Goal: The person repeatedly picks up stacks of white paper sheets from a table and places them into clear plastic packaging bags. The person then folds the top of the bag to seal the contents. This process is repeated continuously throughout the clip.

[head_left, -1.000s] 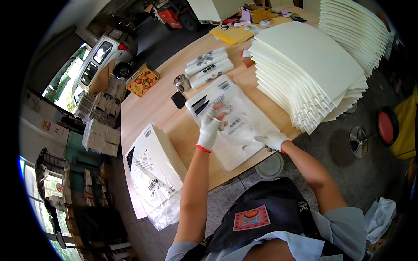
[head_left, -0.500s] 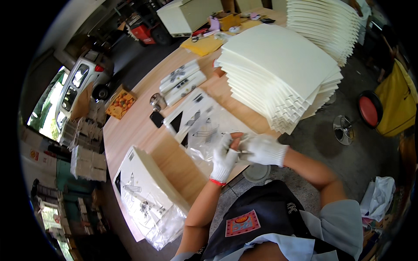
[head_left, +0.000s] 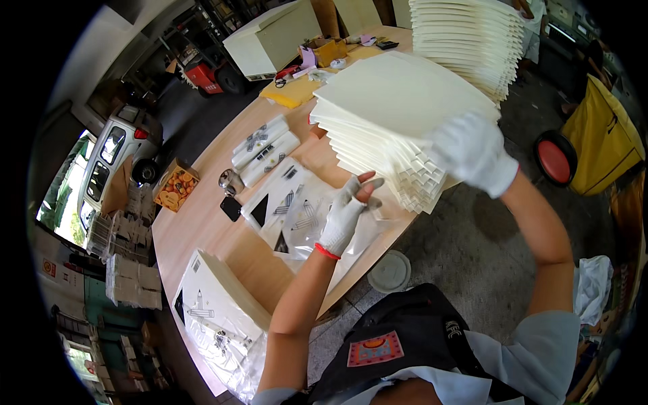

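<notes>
My left hand (head_left: 345, 214), in a white knit glove with bare fingertips showing, is over printed clear plastic bags (head_left: 300, 212) lying on the table. Its fingers are stretched out and slightly apart, with nothing visible in them. My right hand (head_left: 474, 154), also gloved in white, is at the near right edge of a tall stack of cream sheets or boards (head_left: 398, 88). Motion smears its fingers, so whether they touch or grip a sheet is unclear. To the left, a pile of bagged cream packs (head_left: 209, 304) with pencil drawings lies at the table's edge.
On the wooden table (head_left: 202, 223) are two rolls of printed film (head_left: 266, 150), a metal cup (head_left: 231, 181), a black phone (head_left: 231, 209) and a fruit-patterned box (head_left: 177, 185). Another cream stack (head_left: 466, 40) rises behind. A round stool (head_left: 555, 160) stands right; a lidded bucket (head_left: 389, 271) sits below.
My hands were together over the plastic bags. The right has moved away, up and right, to the cream stack; the left stays over the bags, its fingers now spread. The whole view has shifted slightly.
</notes>
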The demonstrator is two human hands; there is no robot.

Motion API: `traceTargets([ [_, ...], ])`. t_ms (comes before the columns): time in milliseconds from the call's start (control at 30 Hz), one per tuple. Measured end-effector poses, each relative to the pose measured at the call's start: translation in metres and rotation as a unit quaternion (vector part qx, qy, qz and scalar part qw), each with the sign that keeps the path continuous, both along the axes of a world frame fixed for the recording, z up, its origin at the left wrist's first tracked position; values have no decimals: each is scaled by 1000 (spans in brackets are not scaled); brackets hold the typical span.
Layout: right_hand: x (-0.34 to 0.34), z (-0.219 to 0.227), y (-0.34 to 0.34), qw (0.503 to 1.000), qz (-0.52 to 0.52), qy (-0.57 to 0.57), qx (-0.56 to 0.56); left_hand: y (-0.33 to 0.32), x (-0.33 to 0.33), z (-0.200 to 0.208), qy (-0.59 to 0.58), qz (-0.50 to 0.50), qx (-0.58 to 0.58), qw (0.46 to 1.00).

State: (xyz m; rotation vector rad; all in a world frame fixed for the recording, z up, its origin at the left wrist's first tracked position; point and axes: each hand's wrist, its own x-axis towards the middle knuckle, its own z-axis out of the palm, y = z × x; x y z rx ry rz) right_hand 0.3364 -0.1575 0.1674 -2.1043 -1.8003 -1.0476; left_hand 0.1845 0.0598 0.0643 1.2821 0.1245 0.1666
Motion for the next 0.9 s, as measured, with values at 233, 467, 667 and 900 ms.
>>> traceTargets([
  [233, -90, 1, -14, 983, 63, 163, 52, 14, -39, 47, 116, 81, -31, 989],
  [467, -72, -67, -3, 770, 118, 622, 81, 31, -62, 71, 136, 20, 308, 941],
  [667, -102, -97, 32, 879, -3, 469, 92, -40, -69, 19, -18, 42, 540, 841],
  [900, -96, -92, 1, 933, -36, 247, -260, 63, -111, 37, -4, 159, -66, 985],
])
